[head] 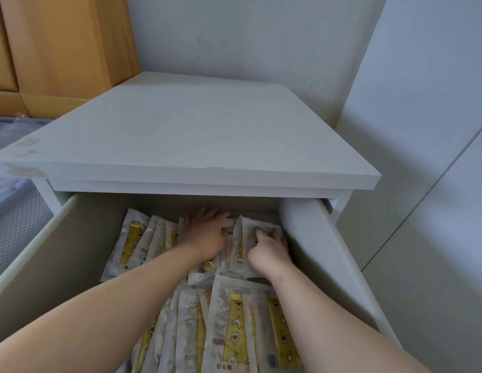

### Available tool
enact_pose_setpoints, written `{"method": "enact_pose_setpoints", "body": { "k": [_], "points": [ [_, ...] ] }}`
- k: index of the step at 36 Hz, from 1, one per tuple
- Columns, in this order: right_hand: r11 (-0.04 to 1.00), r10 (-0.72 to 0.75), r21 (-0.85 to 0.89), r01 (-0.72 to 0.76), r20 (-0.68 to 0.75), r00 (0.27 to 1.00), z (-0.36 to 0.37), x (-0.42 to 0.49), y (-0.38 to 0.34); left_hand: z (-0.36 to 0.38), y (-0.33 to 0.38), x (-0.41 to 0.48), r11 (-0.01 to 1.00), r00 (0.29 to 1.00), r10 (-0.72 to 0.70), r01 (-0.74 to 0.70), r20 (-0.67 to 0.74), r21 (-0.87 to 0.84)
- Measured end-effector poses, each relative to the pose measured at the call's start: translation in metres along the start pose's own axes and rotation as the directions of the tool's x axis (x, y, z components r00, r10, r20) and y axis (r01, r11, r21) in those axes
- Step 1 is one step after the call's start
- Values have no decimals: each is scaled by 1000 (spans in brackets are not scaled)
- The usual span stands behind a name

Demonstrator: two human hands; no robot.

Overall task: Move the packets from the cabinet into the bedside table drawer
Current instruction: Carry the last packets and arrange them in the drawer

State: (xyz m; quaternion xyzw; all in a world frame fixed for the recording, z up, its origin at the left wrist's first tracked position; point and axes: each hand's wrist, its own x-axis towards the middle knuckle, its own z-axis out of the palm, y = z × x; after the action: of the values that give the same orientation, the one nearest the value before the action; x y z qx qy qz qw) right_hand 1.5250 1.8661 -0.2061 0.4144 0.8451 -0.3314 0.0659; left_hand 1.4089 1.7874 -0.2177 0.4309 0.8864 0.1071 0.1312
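Beside the flat, steadying left hand, the right hand is gripping packets, apparently seating them in the drawer.

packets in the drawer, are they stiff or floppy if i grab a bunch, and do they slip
Probably floppy: the packets are thin flat pouches, and those by the right hand bend upward. Likely light, since many lie stacked loosely in the drawer. Their glossy wrap looks slippery, so a bunch may fan out.
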Motion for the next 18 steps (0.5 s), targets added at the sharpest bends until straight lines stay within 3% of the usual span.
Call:
{"method": "enact_pose_setpoints", "body": {
  "k": [6, 10, 14, 18],
  "points": [
    [994, -79, -86, 69, -115, 990, 3, 2, 1, 10, -3, -10, 985, 983, 5, -37, 186, 170],
    [992, -104, -81, 101, -32, 994, 6, 2, -1, 11, -8, -13, 972, 983, 49, -88, 177, 218],
    [991, -113, -75, 109, -45, 993, 4, 1, 0, 7, -12, -16, 971, 981, 95, -130, 172, 202],
    [988, -120, -112, 110, -87, 989, 5, 3, 0, -5, -22, -16, 988, 1000, 24, -24, 3, 153]
  ]
}}
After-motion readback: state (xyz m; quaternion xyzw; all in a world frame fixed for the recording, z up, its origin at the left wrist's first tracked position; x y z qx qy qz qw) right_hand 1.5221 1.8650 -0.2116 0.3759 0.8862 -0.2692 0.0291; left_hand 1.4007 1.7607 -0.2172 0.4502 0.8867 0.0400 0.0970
